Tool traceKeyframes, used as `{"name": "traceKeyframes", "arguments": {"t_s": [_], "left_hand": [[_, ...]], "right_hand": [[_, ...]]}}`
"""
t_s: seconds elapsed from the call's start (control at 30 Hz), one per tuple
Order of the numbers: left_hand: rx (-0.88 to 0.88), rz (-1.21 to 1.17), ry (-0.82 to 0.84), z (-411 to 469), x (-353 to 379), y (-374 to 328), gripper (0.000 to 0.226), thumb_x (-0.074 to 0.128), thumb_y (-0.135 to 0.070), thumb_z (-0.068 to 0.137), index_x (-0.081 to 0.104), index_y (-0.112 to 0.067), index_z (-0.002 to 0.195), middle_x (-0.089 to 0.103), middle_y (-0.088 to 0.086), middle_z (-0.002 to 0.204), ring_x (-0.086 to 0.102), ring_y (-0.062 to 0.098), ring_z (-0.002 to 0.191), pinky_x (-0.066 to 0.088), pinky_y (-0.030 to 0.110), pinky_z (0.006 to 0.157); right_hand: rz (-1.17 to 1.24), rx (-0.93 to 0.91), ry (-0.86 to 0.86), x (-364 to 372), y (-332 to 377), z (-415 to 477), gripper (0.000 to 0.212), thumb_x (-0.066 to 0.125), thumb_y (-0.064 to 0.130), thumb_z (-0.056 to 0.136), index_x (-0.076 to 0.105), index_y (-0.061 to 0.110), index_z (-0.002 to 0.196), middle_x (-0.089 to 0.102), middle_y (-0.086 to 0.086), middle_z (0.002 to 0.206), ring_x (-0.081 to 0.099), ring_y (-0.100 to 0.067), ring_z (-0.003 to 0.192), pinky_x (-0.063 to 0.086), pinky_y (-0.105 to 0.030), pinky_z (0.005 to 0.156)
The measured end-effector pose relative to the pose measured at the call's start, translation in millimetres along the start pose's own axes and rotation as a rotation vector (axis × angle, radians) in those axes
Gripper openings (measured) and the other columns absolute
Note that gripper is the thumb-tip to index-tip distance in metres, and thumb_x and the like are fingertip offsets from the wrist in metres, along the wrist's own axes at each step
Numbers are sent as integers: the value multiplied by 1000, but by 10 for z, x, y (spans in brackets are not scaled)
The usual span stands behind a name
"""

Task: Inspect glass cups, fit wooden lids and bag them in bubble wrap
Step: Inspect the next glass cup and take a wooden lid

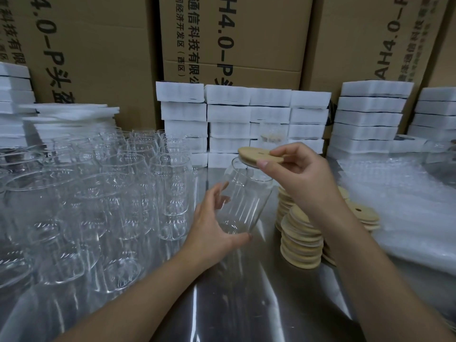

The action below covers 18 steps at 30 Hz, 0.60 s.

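My left hand (213, 224) grips a clear ribbed glass cup (243, 196) near its base and holds it tilted above the steel table. My right hand (299, 172) pinches a round wooden lid (256, 154) by its right edge. The lid hovers tilted over the cup's rim, its left part just above the opening. Stacks of more wooden lids (302, 238) stand on the table under my right forearm. A sheet pile of bubble wrap (404, 206) lies at the right.
Several empty glass cups (103, 193) crowd the left half of the steel table (234, 304). White foam-wrapped packs (246, 119) are stacked along the back, with cardboard boxes (234, 38) behind them.
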<state>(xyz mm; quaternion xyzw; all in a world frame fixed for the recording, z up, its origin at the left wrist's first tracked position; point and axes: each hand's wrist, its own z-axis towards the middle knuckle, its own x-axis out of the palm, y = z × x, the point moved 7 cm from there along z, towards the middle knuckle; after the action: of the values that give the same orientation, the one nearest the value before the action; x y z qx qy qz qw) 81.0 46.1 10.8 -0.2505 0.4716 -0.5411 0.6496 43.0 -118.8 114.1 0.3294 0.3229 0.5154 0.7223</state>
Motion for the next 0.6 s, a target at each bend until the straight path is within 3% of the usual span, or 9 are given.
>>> {"name": "traceKeyframes", "arguments": {"t_s": [0.1, 0.27, 0.4, 0.6], "left_hand": [[6, -54, 4, 6, 6, 3, 99, 79, -31, 51, 24, -58, 129, 45, -12, 133, 39, -13, 123, 38, 5, 84], [-1, -108, 13, 0, 24, -4, 102, 80, -30, 53, 26, -50, 137, 44, -13, 130, 46, -7, 118, 44, 16, 86], [6, -105, 16, -18, 44, -10, 99, 79, -32, 52, 25, -53, 132, 43, -17, 127, 46, -6, 117, 45, 20, 88], [13, -95, 6, -33, 43, 3, 99, 79, -32, 53, 26, -50, 135, 43, -18, 124, 47, -6, 115, 43, 20, 87]], "right_hand": [[3, 4, 43, 58, -30, -1, 24, 82, 33, 70, 63, 27, 83, 72, 4, 90, 68, -9, 86, 48, -19, 70], [-102, -8, 77, 92, -36, -17, 20, 78, 37, 72, 63, 29, 84, 70, 9, 94, 65, -5, 94, 48, -27, 83], [-248, -46, 73, 87, 24, -49, 18, 71, 41, 76, 70, 44, 93, 67, 21, 101, 57, 9, 102, 42, -17, 87], [-251, -40, 101, 128, 58, -78, 25, 67, 42, 72, 69, 49, 95, 66, 19, 111, 54, 12, 105, 40, -11, 89]]}}
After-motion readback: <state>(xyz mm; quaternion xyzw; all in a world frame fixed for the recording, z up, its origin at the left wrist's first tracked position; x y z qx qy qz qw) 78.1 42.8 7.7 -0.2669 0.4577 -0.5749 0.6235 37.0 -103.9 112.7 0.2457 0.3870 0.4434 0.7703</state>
